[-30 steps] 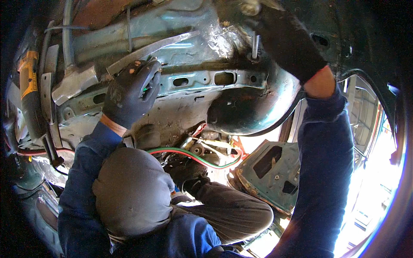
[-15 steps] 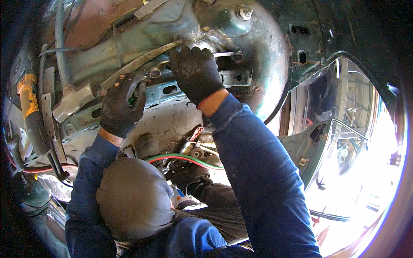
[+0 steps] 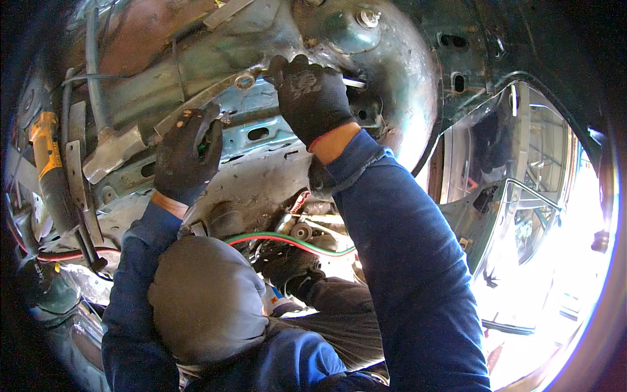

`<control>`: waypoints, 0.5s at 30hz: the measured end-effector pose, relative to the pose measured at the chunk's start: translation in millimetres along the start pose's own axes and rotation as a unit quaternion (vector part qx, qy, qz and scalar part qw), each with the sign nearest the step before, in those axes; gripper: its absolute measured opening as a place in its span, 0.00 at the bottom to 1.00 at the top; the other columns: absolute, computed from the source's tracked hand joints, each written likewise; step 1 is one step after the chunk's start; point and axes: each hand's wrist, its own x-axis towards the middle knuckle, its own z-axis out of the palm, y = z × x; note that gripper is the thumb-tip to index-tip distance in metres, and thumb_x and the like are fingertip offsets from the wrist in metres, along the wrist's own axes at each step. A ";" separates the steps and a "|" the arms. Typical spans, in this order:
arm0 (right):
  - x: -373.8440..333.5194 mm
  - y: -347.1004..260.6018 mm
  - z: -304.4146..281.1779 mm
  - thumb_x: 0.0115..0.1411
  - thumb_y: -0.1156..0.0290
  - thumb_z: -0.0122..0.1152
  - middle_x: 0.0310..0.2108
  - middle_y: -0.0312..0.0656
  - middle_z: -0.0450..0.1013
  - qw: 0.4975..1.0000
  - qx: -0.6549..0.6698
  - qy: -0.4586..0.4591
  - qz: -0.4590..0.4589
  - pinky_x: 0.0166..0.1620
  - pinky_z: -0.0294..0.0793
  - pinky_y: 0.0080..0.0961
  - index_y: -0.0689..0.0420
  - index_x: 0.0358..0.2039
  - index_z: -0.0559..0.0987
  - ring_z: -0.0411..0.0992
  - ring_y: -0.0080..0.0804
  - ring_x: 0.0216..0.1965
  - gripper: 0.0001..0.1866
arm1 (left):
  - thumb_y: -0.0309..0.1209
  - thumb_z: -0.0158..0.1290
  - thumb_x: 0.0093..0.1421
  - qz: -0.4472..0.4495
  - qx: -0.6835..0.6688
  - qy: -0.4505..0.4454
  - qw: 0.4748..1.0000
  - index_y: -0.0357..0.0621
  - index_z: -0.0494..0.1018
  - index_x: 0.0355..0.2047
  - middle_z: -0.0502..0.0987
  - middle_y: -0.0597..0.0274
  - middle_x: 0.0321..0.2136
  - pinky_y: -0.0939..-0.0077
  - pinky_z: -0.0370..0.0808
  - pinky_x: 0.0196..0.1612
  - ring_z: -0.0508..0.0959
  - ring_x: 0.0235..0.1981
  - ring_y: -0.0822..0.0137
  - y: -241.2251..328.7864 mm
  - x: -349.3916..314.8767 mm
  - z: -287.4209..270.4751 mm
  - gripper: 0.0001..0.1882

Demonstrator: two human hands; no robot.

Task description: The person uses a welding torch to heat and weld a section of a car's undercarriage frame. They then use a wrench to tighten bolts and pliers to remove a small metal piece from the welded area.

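Both my hands wear dark work gloves and are raised to the metal underside of a vehicle body (image 3: pixel 261 117). My right hand (image 3: pixel 315 101) is closed around a wrench (image 3: pixel 245 80); its ring end shows left of the fist and a shiny end sticks out to the right. My left hand (image 3: pixel 186 153) is curled beside a greenish frame rail (image 3: pixel 258 134), close to the lower end of a long metal strip (image 3: pixel 196 99). Its fingertips meet near a small bolt-like piece; what they hold is mostly hidden.
A yellow and black power tool (image 3: pixel 47 153) hangs at the left beside metal bars. Red and green hoses (image 3: pixel 294 242) run below my hands. A rounded body panel (image 3: pixel 405 85) bulges at the right, next to a bright opening with a vehicle door (image 3: pixel 522 215).
The wrench's ring end has swung up, off the spot beside my left fingertips, and my right hand has shifted slightly right. My left hand has stayed nearly in place.
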 end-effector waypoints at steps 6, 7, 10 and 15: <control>27.6 36.9 8.6 0.67 0.63 0.59 0.36 0.48 0.81 0.987 -0.018 0.135 0.083 0.39 0.82 0.51 0.49 0.47 0.84 0.82 0.53 0.39 0.12 | 0.29 0.62 0.66 -0.019 -0.067 0.011 0.998 0.43 0.82 0.55 0.84 0.47 0.44 0.54 0.83 0.46 0.86 0.43 0.47 6.4 9.8 2.9 0.17; 30.8 37.3 4.0 0.66 0.63 0.60 0.35 0.46 0.81 0.975 0.010 0.188 0.118 0.41 0.83 0.52 0.48 0.46 0.85 0.82 0.53 0.40 0.11 | 0.29 0.62 0.66 -0.011 -0.057 0.014 0.998 0.43 0.82 0.54 0.84 0.47 0.44 0.54 0.83 0.46 0.86 0.42 0.47 4.3 7.8 2.8 0.16; 21.7 41.8 -21.0 0.67 0.62 0.61 0.43 0.51 0.82 0.972 0.082 0.128 0.177 0.43 0.83 0.52 0.50 0.51 0.82 0.82 0.60 0.41 0.15 | 0.28 0.62 0.66 0.005 -0.055 0.023 0.998 0.43 0.82 0.53 0.84 0.47 0.45 0.54 0.84 0.46 0.86 0.42 0.47 4.4 9.2 1.7 0.15; -16.4 61.0 -72.1 0.72 0.67 0.59 0.34 0.46 0.80 0.965 0.115 0.217 0.092 0.40 0.81 0.40 0.57 0.44 0.83 0.81 0.44 0.35 0.09 | 0.29 0.62 0.66 -0.027 -0.071 0.007 0.997 0.42 0.82 0.51 0.85 0.47 0.43 0.53 0.83 0.45 0.86 0.42 0.46 6.6 7.2 0.6 0.13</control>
